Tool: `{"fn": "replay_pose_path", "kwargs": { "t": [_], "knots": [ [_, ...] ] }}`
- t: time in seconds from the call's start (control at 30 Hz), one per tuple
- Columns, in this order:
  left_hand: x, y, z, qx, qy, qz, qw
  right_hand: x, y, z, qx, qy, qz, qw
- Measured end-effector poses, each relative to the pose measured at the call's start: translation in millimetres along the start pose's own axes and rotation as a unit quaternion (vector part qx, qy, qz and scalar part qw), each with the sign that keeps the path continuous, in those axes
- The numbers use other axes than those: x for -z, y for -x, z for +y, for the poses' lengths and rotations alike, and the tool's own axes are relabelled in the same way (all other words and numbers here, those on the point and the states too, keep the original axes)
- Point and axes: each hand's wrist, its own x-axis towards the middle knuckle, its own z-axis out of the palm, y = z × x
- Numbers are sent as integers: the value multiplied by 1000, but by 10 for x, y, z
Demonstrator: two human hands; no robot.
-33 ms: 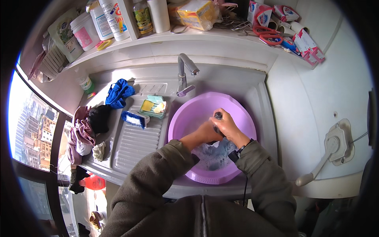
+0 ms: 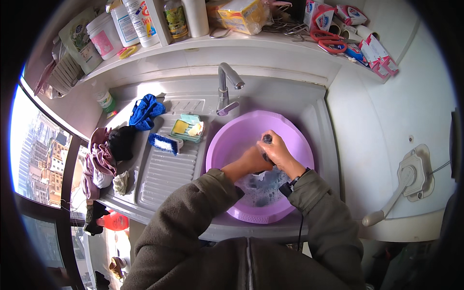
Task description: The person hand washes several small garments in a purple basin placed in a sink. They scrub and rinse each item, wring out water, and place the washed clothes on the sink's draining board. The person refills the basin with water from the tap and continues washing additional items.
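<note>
Grey sink counter (image 2: 278,92) with ribbed drainboard (image 2: 166,179); round lilac plastic basin (image 2: 296,140) holding soapy, bluish-grey water (image 2: 263,191); bunched black cloth (image 2: 267,139), above the basin's water, is gripped by left hand (image 2: 250,161) and right hand (image 2: 278,151), both closed around it

Grey sink unit (image 2: 275,89) with ribbed drainboard (image 2: 166,179), arranged about the faucet (image 2: 224,94). In front and to its right: purple basin (image 2: 261,218). To its left, on the drainboard: green soap dish (image 2: 194,138) and blue-and-white brush (image 2: 163,143); farther left, blue cloth (image 2: 145,112) and mauve cloth (image 2: 100,155). Behind and above it: white shelf (image 2: 232,44) bearing a white-and-pink tub (image 2: 105,42), yellow package (image 2: 241,16) and, to its right, pink-and-white carton (image 2: 316,17).
</note>
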Motion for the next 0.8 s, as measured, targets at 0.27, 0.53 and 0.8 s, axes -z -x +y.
{"fn": "replay_pose_path", "kwargs": {
  "t": [0.27,0.53,0.8],
  "knots": [
    [-237,185,-20,37,-234,88,967,-186,3,209,-38,124,87,988],
    [116,769,-275,70,-290,127,946,-248,165,141,-206,43,-112,971],
    [1471,2347,-980,207,-299,357,861,178,61,1178,-180,585,-335,716]
  ]
}}
